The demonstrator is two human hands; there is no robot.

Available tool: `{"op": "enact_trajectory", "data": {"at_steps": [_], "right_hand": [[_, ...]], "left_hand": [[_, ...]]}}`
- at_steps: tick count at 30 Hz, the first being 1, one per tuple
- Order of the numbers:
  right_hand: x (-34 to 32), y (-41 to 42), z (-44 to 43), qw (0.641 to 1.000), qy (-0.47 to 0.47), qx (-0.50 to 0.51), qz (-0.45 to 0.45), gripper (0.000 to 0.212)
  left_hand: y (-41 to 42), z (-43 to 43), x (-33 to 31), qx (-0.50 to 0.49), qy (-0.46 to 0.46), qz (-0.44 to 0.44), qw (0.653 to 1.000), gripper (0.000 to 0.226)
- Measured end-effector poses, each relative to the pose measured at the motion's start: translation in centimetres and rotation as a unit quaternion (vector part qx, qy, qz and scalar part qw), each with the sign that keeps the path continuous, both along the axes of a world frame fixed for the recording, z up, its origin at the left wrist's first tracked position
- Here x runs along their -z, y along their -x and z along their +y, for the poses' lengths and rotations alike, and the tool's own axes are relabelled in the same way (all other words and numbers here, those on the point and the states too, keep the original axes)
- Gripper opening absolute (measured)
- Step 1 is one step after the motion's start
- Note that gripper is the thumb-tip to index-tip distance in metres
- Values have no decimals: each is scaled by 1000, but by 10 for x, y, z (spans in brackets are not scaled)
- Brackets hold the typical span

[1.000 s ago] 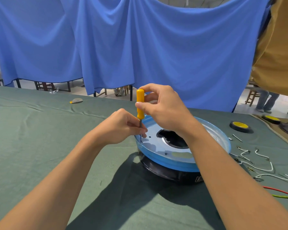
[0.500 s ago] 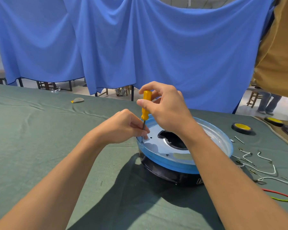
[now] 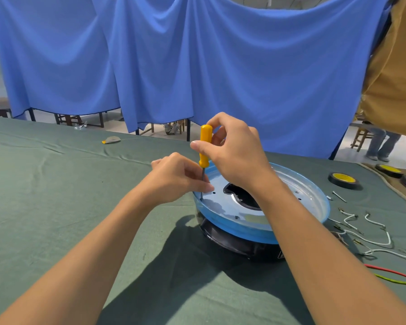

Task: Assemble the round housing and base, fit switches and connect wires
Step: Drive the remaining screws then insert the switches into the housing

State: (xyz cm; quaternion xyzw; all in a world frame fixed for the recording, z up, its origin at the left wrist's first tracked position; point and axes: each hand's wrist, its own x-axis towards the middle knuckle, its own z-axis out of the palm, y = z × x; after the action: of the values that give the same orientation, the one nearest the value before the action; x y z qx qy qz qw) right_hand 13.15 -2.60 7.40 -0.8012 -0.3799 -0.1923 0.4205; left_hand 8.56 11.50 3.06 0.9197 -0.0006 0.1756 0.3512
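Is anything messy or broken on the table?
Nothing looks broken. The only untidy bit: loose white wires lie tangled on the cloth right of the round housing, and a screw lies loose near the tape roll.

Left of the left hand point(image 3: 176, 179): green worktop point(image 3: 56, 195) wide open, only a small yellow-edged scrap point(image 3: 111, 140) far back. Btwn the hands: upright screwdriver point(image 3: 205, 146), gripped by both, blocks. Under & right of the right hand point(image 3: 234, 156): round housing point(image 3: 309, 195) on black base point(image 3: 232, 240) fills the space. Further right, clutter: white wires point(image 3: 373, 233), screw point(image 3: 339, 196), tape roll point(image 3: 342, 180), red wire point(image 3: 394, 273). Behind the hands: blue cloth point(image 3: 220, 66) hangs past the worktop's far edge
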Motion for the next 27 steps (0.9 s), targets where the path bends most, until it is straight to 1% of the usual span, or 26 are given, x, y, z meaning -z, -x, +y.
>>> {"op": "enact_trajectory", "data": {"at_steps": [1,3,6,8,10,11,12,14,16,18,19,21,23,25,27], "right_hand": [[0,0,0,1000,-1,-3,2,25],[-3,1,0,999,-3,-27,30,26],[-7,3,-1,993,-10,-86,76,34],[-5,2,1,996,-10,-72,46,26],[-2,1,1,1000,-3,-16,1,17],[-1,0,0,1000,-1,5,-9,17],[-2,-1,-1,1000,0,15,-11,19],[-4,-2,-3,1000,20,3,12,33],[-6,-2,-4,997,43,-48,53,46],[-7,-1,-2,993,33,-84,76,49],[-5,-2,-1,995,26,-77,64,47],[-2,-2,1,999,20,-23,12,39],[2,-1,3,999,13,20,-27,31],[2,2,3,998,15,27,-48,34],[0,3,4,998,45,5,-35,45]], "left_hand": [[-1,-1,2,-7,19,-13,1000,10],[-2,1,1,-10,27,-10,1000,6],[-1,3,-5,13,-6,24,1000,17],[-1,2,-5,29,-20,35,999,19],[-2,1,-3,14,1,19,1000,16],[-2,1,-1,-1,15,3,1000,14],[-2,2,-1,-14,25,-10,1000,13],[-2,3,-1,-19,34,-12,999,12],[0,4,-3,-8,22,2,1000,11],[1,7,-5,9,6,20,1000,12],[1,8,-6,19,2,28,999,13],[2,8,-5,32,3,36,999,11],[2,4,-2,24,10,19,999,6],[1,0,0,4,3,-3,1000,11],[1,0,-1,-3,-17,-2,1000,19]]}}
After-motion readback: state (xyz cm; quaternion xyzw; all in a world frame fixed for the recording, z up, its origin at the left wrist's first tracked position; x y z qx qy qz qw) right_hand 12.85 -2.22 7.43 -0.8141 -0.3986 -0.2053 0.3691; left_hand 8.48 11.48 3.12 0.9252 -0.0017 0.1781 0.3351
